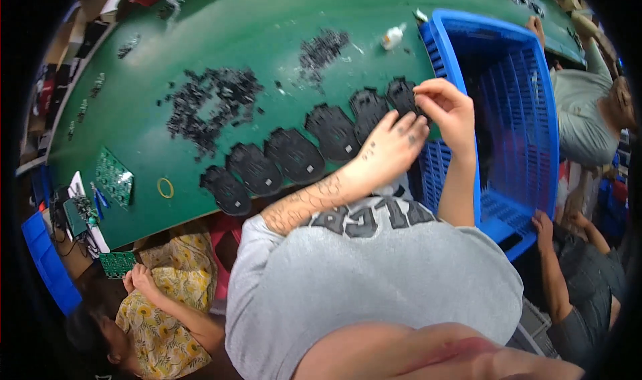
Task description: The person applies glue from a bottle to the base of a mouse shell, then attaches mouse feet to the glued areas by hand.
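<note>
Two hands point(394, 143) over black shells point(294, 156), left palm-down, fingers loosely apart, right curled, grip unclear

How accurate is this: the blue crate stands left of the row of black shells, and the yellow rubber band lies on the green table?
The side is wrong: the head view shows the blue crate right of the row of black shells. The yellow rubber band does lie on the green table.

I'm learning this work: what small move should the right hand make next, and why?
Probably lower the right hand onto the rightmost black plastic shell: its thumb and forefinger come close together beside it, and the left hand seems near enough to steady it.
</note>
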A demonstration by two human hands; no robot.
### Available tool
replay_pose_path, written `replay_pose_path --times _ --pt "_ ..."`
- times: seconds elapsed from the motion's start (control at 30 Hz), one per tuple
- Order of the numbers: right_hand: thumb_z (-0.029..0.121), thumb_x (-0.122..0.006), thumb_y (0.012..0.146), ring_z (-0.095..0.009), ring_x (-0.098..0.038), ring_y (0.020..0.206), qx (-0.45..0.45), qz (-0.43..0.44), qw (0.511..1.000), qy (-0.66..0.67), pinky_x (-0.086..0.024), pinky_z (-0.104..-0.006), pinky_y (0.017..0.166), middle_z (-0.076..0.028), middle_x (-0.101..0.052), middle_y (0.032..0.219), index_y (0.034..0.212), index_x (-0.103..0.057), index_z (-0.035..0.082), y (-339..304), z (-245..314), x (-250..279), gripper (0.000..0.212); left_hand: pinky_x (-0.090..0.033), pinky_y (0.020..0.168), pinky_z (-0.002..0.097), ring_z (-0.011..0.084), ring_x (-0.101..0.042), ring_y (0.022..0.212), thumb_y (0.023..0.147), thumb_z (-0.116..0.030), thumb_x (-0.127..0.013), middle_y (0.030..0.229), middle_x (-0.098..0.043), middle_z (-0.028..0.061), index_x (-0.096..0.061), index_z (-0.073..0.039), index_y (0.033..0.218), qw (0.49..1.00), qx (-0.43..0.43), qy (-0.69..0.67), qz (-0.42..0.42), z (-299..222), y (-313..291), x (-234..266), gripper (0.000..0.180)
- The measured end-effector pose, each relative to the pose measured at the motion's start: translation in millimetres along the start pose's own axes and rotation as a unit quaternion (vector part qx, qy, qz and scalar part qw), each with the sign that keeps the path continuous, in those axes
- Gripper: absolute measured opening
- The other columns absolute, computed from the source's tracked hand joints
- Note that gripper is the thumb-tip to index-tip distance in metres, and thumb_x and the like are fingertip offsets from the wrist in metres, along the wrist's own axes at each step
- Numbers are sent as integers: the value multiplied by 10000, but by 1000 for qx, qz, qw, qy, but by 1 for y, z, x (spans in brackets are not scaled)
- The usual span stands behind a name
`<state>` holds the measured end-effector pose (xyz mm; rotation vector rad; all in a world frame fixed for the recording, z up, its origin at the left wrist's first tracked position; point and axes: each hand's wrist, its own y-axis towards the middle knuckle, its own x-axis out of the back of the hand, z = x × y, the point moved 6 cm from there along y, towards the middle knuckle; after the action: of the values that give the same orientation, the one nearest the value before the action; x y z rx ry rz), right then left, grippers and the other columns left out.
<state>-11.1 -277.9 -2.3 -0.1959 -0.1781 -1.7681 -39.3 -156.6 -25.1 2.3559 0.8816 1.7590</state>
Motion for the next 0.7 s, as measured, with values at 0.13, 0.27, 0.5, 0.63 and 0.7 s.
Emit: replay_pose_path --times 0.13,0.27,0.5,0.63,0.7 --pt "-55 -654 846 -131 -677 834 -25 -73 997 16 -531 -232 742 -59 -693 920 965 -692 -39 -30 -18 18 126 -376 1050 434 229 -488 1202 762 -137 -602 1189 -547 86 -584 -37 1232 1000 8 6 -1 6 -5 -1 481" --pt "-44 -666 836 -156 -697 827 -19 -138 985 -99 -544 -243 727 -99 -709 906 962 -703 -31 -51 -40 22 133 -366 1072 441 227 -488 1206 732 -124 -635 1174 -549 82 -590 -48 1235 1000 3 -2 14 7 -5 -3 511" --pt "-15 -694 803 -209 -631 773 69 -170 940 -288 -503 -293 676 -96 -650 889 921 -711 24 -52 -21 21 126 -374 1070 445 215 -504 1195 724 -127 -645 1181 -558 66 -619 -82 1215 1000 4 -17 -22 10 -10 -7 494" --pt "-18 -689 811 -177 -613 733 52 -144 949 -275 -494 -271 653 -88 -637 880 927 -710 22 -54 -30 23 124 -380 1064 440 208 -510 1186 722 -140 -653 1177 -561 54 -624 -101 1210 999 -9 -21 -31 10 -12 -7 490" --pt "-19 -687 812 -169 -607 728 49 -146 951 -268 -489 -265 646 -87 -633 877 926 -707 17 -53 -30 23 121 -371 1071 455 217 -497 1202 766 -150 -618 1191 -551 60 -619 -78 1211 999 -12 -24 -22 10 -12 -6 451"
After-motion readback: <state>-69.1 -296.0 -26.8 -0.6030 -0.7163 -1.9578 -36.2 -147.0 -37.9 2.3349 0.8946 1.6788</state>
